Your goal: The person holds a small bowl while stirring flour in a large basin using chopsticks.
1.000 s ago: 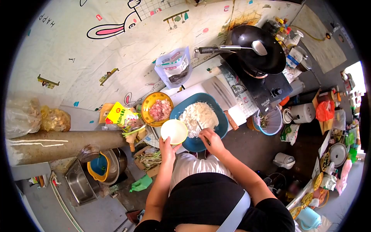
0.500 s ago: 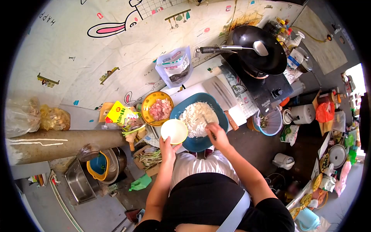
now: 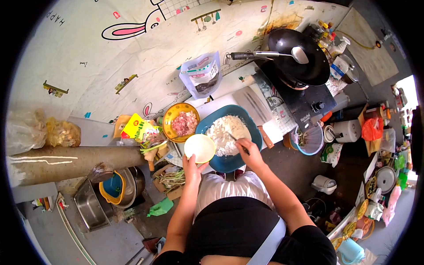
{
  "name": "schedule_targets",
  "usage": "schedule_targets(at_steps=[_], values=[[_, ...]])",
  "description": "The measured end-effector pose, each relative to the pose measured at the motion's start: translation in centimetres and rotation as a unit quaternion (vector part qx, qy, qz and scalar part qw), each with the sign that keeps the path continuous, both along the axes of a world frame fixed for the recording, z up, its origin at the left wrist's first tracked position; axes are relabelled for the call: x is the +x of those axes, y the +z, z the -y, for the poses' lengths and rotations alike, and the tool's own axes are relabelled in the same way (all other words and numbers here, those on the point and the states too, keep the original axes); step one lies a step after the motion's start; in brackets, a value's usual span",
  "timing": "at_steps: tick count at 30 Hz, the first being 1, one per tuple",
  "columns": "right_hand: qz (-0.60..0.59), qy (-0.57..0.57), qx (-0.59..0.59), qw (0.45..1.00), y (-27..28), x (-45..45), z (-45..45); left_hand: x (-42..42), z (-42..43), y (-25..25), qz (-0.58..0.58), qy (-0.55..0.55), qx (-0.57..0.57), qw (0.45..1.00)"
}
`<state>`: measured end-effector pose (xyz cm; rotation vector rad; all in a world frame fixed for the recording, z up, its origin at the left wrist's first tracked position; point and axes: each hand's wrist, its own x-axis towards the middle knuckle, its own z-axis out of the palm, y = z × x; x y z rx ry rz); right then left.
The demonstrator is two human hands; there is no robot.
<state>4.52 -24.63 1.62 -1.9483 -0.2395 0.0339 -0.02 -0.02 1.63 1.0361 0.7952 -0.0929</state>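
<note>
My left hand (image 3: 192,169) is closed on the rim of a small white bowl (image 3: 199,148) with a yellow-green edge, held against the near left side of a blue basin (image 3: 229,165). White flour (image 3: 227,132), partly clumped, fills much of the basin. In my right hand (image 3: 248,155) is a thin dark-handled utensil (image 3: 231,136) whose tip is in the flour; its exact kind is unclear. A yellow patterned bowl of minced meat (image 3: 184,123) sits to the left of the basin, close to the white bowl.
A cleaver (image 3: 252,104) lies behind the basin, its wooden handle at the right. A wok (image 3: 282,39) with a metal spatula (image 3: 299,54) stands on the stove at back right. Left are a yellow seasoning packet (image 3: 135,127) and an upright pouch (image 3: 201,77) further back.
My right hand and the utensil have shifted slightly within the flour. My left hand keeps the white bowl in nearly the same place. The whole view has moved a little.
</note>
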Motion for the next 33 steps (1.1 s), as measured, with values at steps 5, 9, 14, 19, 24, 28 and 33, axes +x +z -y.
schedule_targets(at_steps=[5, 9, 14, 19, 24, 28, 33], values=[[0.087, -0.008, -0.068, 0.994, -0.7, -0.5, 0.2, -0.2, 0.1, -0.1, 0.009, 0.006, 0.01, 1.0], [0.097, 0.056, -0.066, 0.992, -0.8, -2.7, -2.1, -0.1, 0.2, -0.1, 0.006, 0.001, 0.011, 1.0], [0.053, 0.05, 0.008, 0.997, -1.2, -2.3, -1.5, 0.3, 0.3, -0.1, 0.001, -0.016, 0.012, 1.0], [0.024, -0.061, -0.013, 0.998, 0.1, -0.4, 1.0, 0.2, 0.1, -0.3, 0.004, -0.013, 0.006, 1.0], [0.071, 0.004, -0.04, 0.997, -1.3, -2.2, -1.4, 0.1, 0.3, 0.4, -0.001, -0.02, 0.023, 1.0], [0.006, 0.027, 0.019, 0.999, -0.8, -2.6, -3.0, 0.1, 0.5, 0.4, -0.001, -0.021, 0.017, 1.0], [0.017, -0.078, 0.014, 0.997, -0.8, -0.3, 0.6, 0.2, 0.5, 0.4, -0.001, -0.011, 0.01, 1.0]])
